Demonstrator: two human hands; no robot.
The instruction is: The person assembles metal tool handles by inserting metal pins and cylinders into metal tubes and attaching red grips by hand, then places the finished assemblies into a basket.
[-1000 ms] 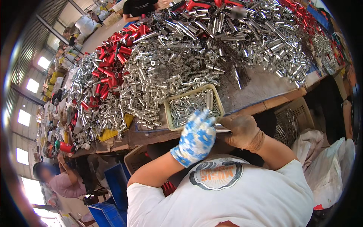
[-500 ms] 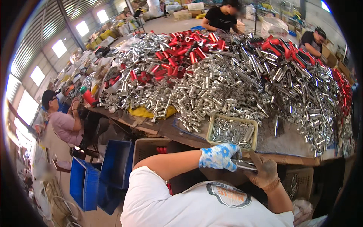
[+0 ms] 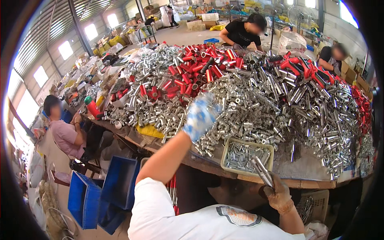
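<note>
My right hand point(image 3: 279, 195), in a brownish work glove, grips a shiny metal tube point(image 3: 262, 172) in front of the table edge. The tube tilts up and to the left. Blurred by motion, my left hand point(image 3: 201, 116) in a blue-and-white patterned glove is over the heap of small silvery metal fittings point(image 3: 236, 106); its fingers cannot be made out. Close to the tube's upper end stands a pale yellow tray point(image 3: 245, 172) holding many small metal pins or bolts.
Red tubes point(image 3: 182, 78) and longer chrome tubes point(image 3: 296, 90) pile across the table. Blue crates point(image 3: 119, 176) stand at lower left, and a yellow bag point(image 3: 150, 131) lies under the heap. One person point(image 3: 66, 132) sits at the left; two others point(image 3: 242, 34) work across the table.
My left hand has left the tube and moved up and left over the heap of fittings. The right hand has dropped slightly, still holding the tube, which now points upward.
</note>
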